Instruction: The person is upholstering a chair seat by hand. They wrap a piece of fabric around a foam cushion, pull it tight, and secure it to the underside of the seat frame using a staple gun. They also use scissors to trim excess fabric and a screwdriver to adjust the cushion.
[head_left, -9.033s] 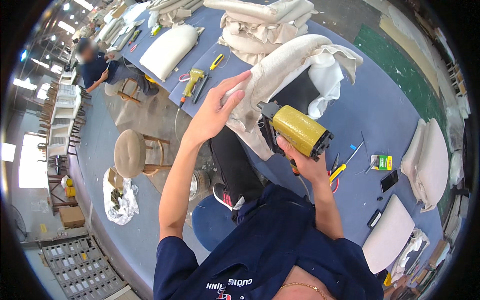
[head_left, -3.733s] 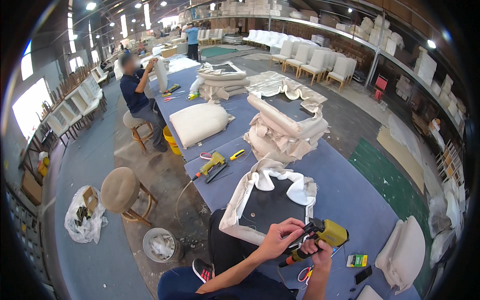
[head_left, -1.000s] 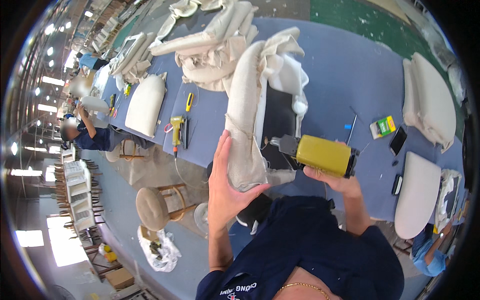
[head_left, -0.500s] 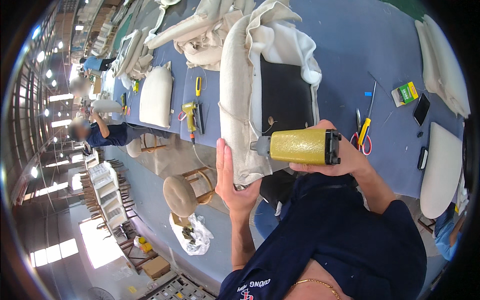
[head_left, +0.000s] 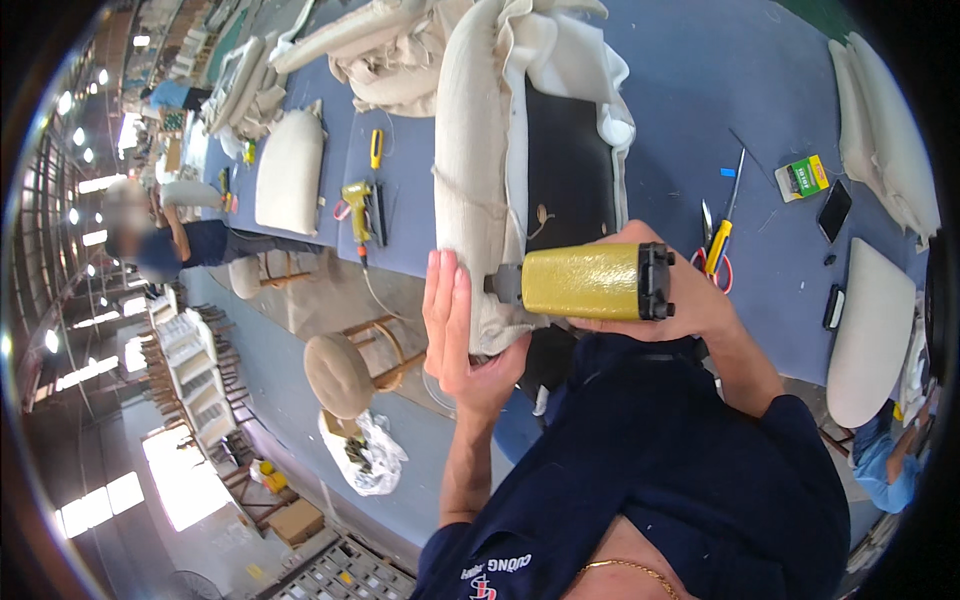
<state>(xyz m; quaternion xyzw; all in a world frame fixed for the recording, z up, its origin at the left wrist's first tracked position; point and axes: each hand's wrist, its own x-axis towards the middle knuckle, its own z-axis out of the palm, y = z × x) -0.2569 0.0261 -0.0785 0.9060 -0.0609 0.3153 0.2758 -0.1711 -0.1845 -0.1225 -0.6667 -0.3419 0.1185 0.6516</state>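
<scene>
A partly upholstered chair pad [head_left: 468, 140] in beige fabric lies on the blue-grey table, its near end toward me. White padding [head_left: 560, 65] and a black underside panel [head_left: 568, 165] show within the folded-back cover. My left hand [head_left: 465, 350] grips the near left corner, fingers straight along the side and thumb round the near end. In my right hand [head_left: 692, 290] is a yellow staple gun [head_left: 582, 283], its dark nose against the fabric by the left fingers. The gun hides most of the right fingers.
Scissors [head_left: 722, 270], a yellow-handled screwdriver [head_left: 718, 248], a green-yellow box [head_left: 803, 178] and a phone [head_left: 834, 214] lie at right. Another air gun [head_left: 357, 210] with a hose lies at left. Finished pads [head_left: 872, 330] flank the work. A round stool [head_left: 338, 375] stands left; a co-worker [head_left: 190, 245] is beyond.
The staple gun has shifted slightly left, its nose closer to my left fingers. My left fingers have moved a little up along the pad's side. The whole view has shifted slightly.
</scene>
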